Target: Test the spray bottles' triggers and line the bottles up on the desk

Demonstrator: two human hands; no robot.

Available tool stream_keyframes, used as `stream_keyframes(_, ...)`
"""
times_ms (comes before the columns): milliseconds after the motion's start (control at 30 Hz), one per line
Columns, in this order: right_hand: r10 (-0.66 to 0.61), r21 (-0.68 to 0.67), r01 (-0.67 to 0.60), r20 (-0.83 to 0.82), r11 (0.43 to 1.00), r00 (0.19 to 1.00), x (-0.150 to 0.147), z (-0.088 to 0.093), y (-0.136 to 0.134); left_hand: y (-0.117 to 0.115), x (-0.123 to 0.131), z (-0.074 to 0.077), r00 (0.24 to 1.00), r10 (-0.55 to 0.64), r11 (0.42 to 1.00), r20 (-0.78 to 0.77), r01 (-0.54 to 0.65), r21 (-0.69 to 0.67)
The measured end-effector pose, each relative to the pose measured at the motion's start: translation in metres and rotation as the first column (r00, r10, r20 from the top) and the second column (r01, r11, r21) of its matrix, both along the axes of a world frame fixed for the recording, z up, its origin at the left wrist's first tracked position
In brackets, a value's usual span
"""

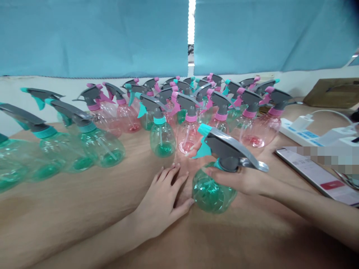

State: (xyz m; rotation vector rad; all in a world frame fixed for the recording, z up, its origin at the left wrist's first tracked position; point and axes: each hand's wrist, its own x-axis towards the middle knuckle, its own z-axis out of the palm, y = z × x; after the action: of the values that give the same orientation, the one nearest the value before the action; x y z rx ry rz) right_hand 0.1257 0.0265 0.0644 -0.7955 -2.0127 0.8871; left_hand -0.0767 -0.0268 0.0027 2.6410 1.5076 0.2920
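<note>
My right hand is closed round the neck of a clear green spray bottle with a grey head and turquoise nozzle and trigger. The bottle leans a little, its nozzle pointing up and left. Flat on the brown tabletop, my left hand lies with fingers apart and holds nothing; its thumb tip is close to the held bottle's left side. Just beyond my fingers stand another green spray bottle and a pink spray bottle.
Several green spray bottles line the left side, and many pink and green ones crowd the back. At right lie a phone and a white power strip with plugs. Behind stand a brown box and a blue curtain.
</note>
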Motion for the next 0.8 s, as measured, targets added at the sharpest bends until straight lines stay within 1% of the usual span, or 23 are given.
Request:
stream_keyframes(67,-0.001,-0.025,0.001,0.004,1.0,1.0,0.0007,0.0011,-0.0009,0.0001,0.0003,0.0003,1.0,-0.002,1.0,-0.002,0.002,-0.006)
stream_keyframes(133,0.028,-0.041,-0.028,0.013,0.999,1.0,0.0023,0.0006,-0.0002,0.0003,0.0004,0.0004,1.0,-0.002,1.0,0.0,0.002,-0.016)
stream_keyframes(233,0.042,-0.034,-0.041,0.045,0.999,0.998,0.0046,-0.0004,0.0012,0.0007,0.0004,0.0003,1.0,-0.002,1.0,0.01,0.002,-0.016)
stream_keyframes(333,0.018,-0.024,-0.017,0.071,1.0,0.997,0.0058,-0.0001,0.0003,0.0006,0.0004,0.0001,1.0,0.0,1.0,0.018,0.0,-0.005)
stream_keyframes(500,-0.011,-0.086,0.02,0.103,0.996,0.995,0.007,-0.0012,-0.0015,0.0002,0.0005,-0.0001,1.0,0.003,1.0,-0.001,-0.003,-0.013)
stream_keyframes(567,-0.012,-0.091,0.021,0.096,0.996,0.995,0.0071,-0.0028,-0.0009,0.0003,0.0005,-0.0004,1.0,0.004,1.0,-0.01,-0.004,-0.011)
stream_keyframes(800,0.052,-0.051,-0.049,0.059,0.997,0.997,0.0039,-0.004,0.0005,0.0006,-0.0002,-0.0019,1.0,0.003,1.0,0.016,-0.003,-0.003)
